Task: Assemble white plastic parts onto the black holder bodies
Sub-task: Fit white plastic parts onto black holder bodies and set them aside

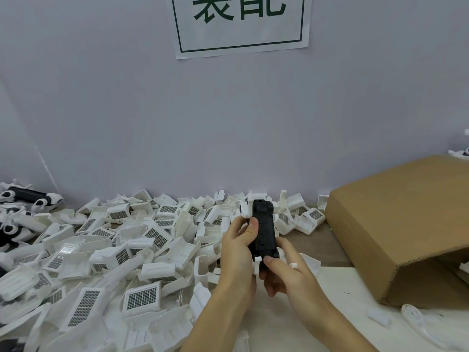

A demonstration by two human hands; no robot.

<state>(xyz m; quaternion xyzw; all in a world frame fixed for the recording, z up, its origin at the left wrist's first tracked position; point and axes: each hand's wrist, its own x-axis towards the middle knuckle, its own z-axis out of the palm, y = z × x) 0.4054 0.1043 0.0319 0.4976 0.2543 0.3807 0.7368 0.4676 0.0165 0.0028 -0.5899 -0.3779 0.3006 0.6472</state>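
Observation:
A long black holder body (264,229) stands on end above the table, held between both hands. My left hand (238,247) grips its left side, thumb across the black face. My right hand (284,268) grips its lower end, thumb pressing by a small white part (257,265) at the bottom left corner. Another white part (245,208) sits on the body's upper left end. A big heap of loose white plastic parts (127,250), many with grid stickers, covers the table to the left.
An open cardboard box (396,224) lies on its side at the right. Several assembled black-and-white holders (28,199) are stacked at the far left by the wall. Loose white pieces (416,321) lie on the white sheet at the lower right. A printed sign (241,24) hangs on the wall.

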